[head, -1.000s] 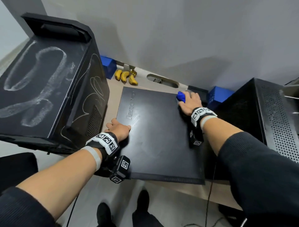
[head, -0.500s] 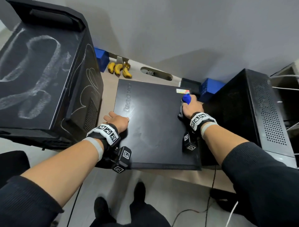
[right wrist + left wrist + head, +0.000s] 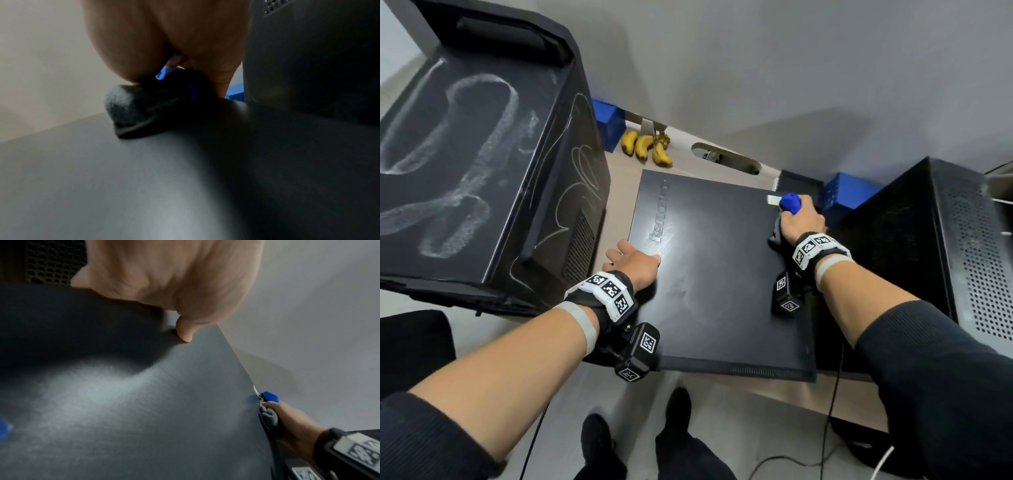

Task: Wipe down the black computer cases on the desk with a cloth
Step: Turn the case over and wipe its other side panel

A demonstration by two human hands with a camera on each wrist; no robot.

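A flat black computer case (image 3: 722, 274) lies on the desk between two upright ones. My right hand (image 3: 799, 222) grips a bunched blue and grey cloth (image 3: 790, 202) and presses it on the case's far right corner, beside a small sticker (image 3: 773, 199). In the right wrist view the cloth (image 3: 144, 107) shows as a dark wad under the palm. My left hand (image 3: 633, 262) rests on the case's left edge, thumb (image 3: 184, 331) on the top panel (image 3: 144, 410). A tall black case (image 3: 465, 164) with white chalky smears stands at the left, a perforated one (image 3: 935, 246) at the right.
Bananas (image 3: 645, 147) lie at the back of the desk (image 3: 616, 192) near a cable slot (image 3: 726, 158). Blue boxes (image 3: 846, 192) sit against the wall. Cables (image 3: 832, 411) hang off the front edge; my shoes (image 3: 678, 407) stand on the floor below.
My right hand with the cloth first came toward me along the right edge, then went back toward the far right corner. The left hand stayed on the left edge.
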